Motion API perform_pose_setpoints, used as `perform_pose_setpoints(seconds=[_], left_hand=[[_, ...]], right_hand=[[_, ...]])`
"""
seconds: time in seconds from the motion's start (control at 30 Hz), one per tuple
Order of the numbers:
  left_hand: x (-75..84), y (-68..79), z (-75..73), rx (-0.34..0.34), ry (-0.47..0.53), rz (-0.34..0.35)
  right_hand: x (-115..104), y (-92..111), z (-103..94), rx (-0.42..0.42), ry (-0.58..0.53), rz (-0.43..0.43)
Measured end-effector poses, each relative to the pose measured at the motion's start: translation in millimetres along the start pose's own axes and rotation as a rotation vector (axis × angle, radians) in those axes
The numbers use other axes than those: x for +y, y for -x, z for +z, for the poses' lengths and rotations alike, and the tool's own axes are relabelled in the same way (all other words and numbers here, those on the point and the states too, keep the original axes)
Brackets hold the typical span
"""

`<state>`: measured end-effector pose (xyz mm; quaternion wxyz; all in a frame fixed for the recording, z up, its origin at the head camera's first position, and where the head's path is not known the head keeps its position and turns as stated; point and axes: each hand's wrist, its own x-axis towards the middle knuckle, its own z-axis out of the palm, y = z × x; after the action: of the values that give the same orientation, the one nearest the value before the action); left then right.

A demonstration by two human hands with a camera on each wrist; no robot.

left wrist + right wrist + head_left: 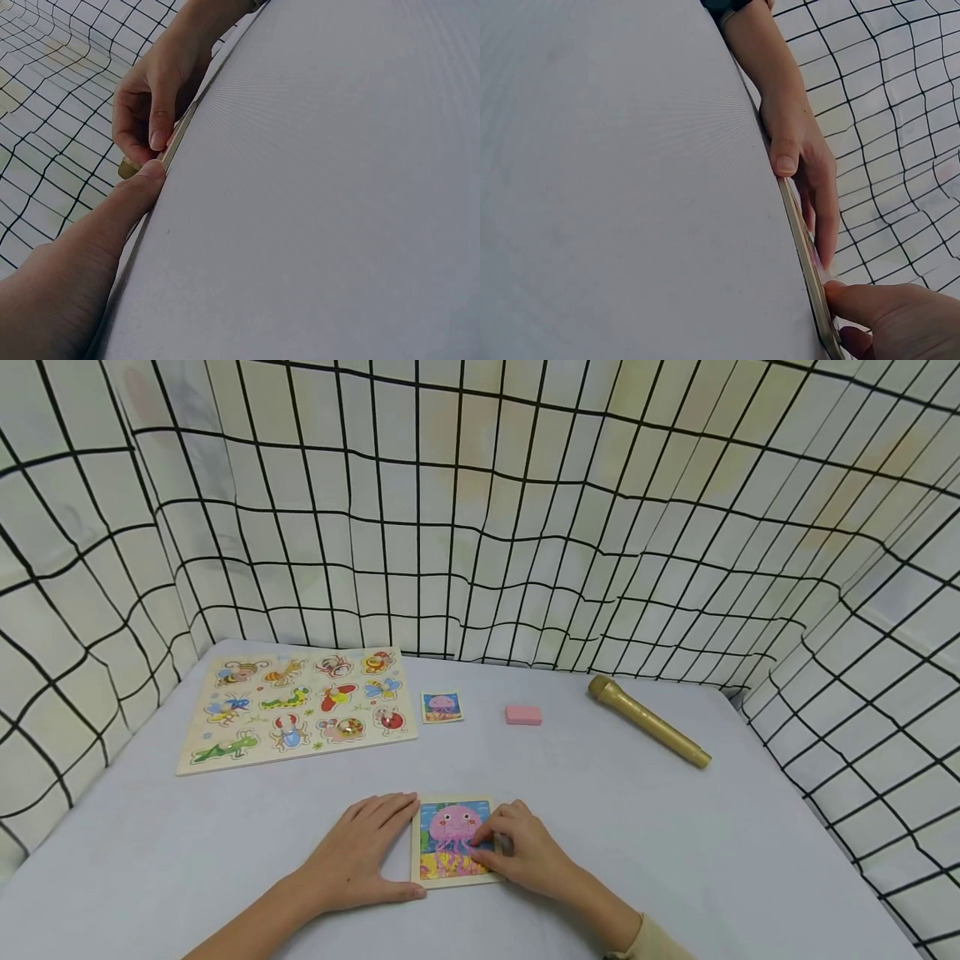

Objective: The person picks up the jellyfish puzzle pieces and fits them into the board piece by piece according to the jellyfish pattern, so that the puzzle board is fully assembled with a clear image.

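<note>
A square wooden jigsaw puzzle (pixel 453 822) with a pink jellyfish picture and a pale frame lies flat on the table. My left hand (pixel 367 852) braces the frame's left side, with fairly straight fingers at the upper corner and the thumb at the lower one. Over the right part of the picture, my right hand (pixel 528 852) bends its thumb and index finger together at a puzzle piece, which those fingertips mostly hide. Seen edge-on in the right wrist view, the frame (pixel 802 240) has the left thumb against its near corner.
Behind the puzzle lie a small jellyfish card (pixel 442 707) and a pink block (pixel 523 715). A wooden insect peg board (pixel 300 710) lies at the back left, a gold microphone (pixel 648 720) at the back right. Black netting (pixel 495 535) over white cloth surrounds the white table (pixel 712 860).
</note>
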<state>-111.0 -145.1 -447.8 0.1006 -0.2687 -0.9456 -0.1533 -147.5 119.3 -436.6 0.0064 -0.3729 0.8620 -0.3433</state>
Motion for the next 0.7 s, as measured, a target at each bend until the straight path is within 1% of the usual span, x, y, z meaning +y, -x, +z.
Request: perform_pose_setpoints(seconds=[0.2, 0.27, 0.5, 0.7], left_hand=[[0.0, 0.4, 1.4, 0.045, -0.017, 0.024], [0.2, 0.3, 1.5, 0.042, -0.018, 0.021], [0.6, 0.2, 0.2, -0.004, 0.001, -0.002], [0.0, 0.0, 0.7, 0.013, -0.012, 0.009]], right_hand=[[0.7, 0.1, -0.1, -0.015, -0.013, 0.041], [1.7, 0.3, 0.1, -0.016, -0.013, 0.051], [3.7, 0.7, 1.2, -0.011, -0.005, 0.093], [3.2, -1.1, 0.9, -0.002, 0.005, 0.146]])
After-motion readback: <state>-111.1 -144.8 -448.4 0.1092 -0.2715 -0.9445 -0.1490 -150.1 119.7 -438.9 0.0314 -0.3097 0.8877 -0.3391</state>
